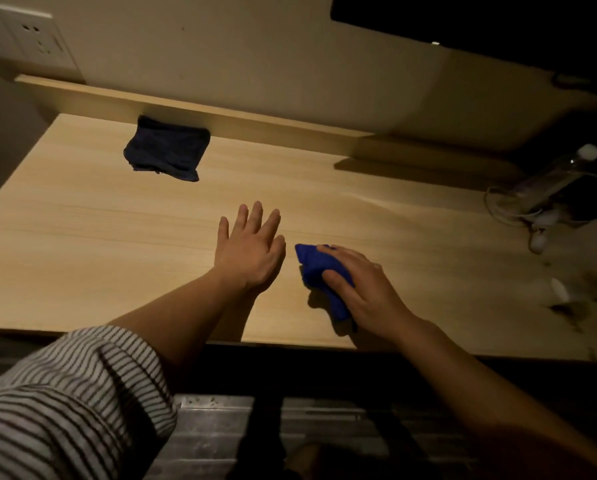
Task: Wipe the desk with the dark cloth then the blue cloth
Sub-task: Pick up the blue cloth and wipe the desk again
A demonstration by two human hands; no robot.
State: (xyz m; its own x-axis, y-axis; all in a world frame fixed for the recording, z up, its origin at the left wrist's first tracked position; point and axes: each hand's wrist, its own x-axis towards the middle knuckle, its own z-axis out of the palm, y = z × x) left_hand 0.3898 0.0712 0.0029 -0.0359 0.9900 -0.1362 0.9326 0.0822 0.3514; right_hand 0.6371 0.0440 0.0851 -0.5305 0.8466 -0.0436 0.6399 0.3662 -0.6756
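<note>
The light wooden desk (pixel 99 237) fills the middle of the view. A dark cloth (pixel 167 148) lies folded at the back left, against the raised back ledge, with no hand on it. My right hand (pixel 366 289) presses a bunched bright blue cloth (pixel 319 268) onto the desk near the front edge, fingers curled over it. My left hand (pixel 250 247) rests flat on the desk just left of the blue cloth, fingers spread, holding nothing. A striped sleeve covers my left upper arm.
At the right end stand a clear plastic bottle (pixel 563 171), tangled white cables (pixel 518 209) and a dark object. Dark stains (pixel 591 289) mark the desk's right front. A wall socket panel (pixel 30 36) sits top left; a dark screen (pixel 480 19) hangs top right.
</note>
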